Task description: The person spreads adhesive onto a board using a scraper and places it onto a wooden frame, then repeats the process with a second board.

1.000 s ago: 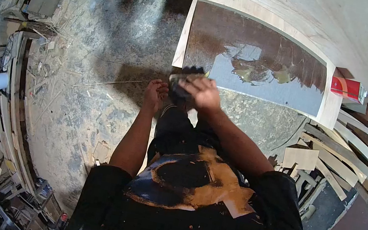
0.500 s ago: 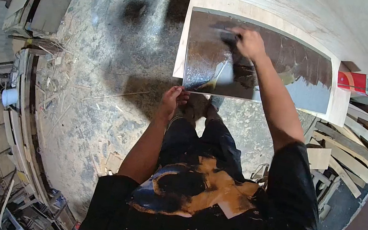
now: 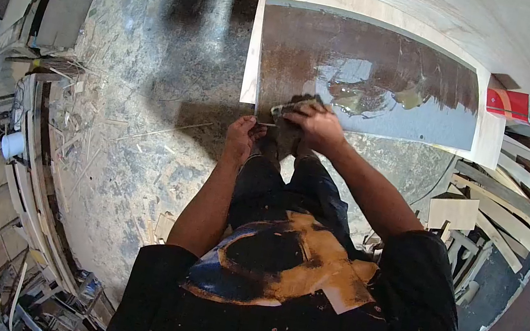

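A grey panel (image 3: pixel 427 128), largely coated with brown, wet-looking glue, lies on a pale wooden board (image 3: pixel 253 57). My right hand (image 3: pixel 318 127) is closed round a flat spreader (image 3: pixel 289 106) at the panel's near edge, toward its left end. Beside it, my left hand (image 3: pixel 243 139) is pinched at the panel's near left corner, with a thin light strip between or next to its fingertips. What exactly those fingers grip is too small to tell. Thicker yellowish patches of glue show in the middle of the panel.
A red box (image 3: pixel 508 105) sits at the board's right end. Wood offcuts (image 3: pixel 453 211) are piled at the right. Scrap strips and a white cup-like object (image 3: pixel 12 145) are on the left. The stained floor (image 3: pixel 129 170) has wood slivers on it.
My right hand has come from the panel's upper part down to its near edge with the spreader. The glue has been spread differently in the middle. My left hand has shifted slightly left.
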`<state>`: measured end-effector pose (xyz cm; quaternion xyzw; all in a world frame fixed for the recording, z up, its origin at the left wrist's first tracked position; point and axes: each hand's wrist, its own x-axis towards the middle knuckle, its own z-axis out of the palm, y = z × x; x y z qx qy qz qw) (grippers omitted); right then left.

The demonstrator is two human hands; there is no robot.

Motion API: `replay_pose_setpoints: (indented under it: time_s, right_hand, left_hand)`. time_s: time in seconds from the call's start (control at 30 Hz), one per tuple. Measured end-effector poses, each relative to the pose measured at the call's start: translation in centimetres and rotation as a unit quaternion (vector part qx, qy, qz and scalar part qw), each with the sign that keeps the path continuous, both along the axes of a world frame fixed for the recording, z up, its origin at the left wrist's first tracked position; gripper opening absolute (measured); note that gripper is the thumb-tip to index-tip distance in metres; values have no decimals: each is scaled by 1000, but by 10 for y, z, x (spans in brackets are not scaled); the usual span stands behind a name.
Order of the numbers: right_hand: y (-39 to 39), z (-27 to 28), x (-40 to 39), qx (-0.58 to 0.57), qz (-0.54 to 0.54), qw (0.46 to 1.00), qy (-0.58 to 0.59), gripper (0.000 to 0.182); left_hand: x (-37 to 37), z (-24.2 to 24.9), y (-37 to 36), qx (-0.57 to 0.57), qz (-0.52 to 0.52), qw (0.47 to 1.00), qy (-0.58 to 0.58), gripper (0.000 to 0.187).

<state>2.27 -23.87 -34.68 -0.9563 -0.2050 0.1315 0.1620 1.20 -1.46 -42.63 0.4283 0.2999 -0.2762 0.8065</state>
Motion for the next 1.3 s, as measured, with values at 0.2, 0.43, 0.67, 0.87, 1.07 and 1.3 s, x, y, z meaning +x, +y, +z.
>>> replay_pose_setpoints:
  time_s: [0.2,0.43,0.67,0.87,1.07,1.3]
  right_hand:
    - [-10,23,-18,-17,27,993,111,44]
    - [-72,48,61,240,-311,912,118,38]
    - [-60,4,12,-60,1,997,-58,50]
    - [-89,60,115,-46,-133,989,-38,47]
    - [-110,-14,190,-105,-141,984,-29,38]
    - [-83,-11,96,-121,-83,989,7,35]
  left_hand:
    - [-4,6,-2,-3,10,999,-32,12]
    - [-7,9,1,-34,31,999,-19,16]
    - [-11,7,-9,18,24,999,-26,20]
    - [-14,4,-11,20,47,998,-27,20]
    - [-13,6,-8,20,34,999,-1,19]
    - [-17,-1,-9,15,51,999,7,19]
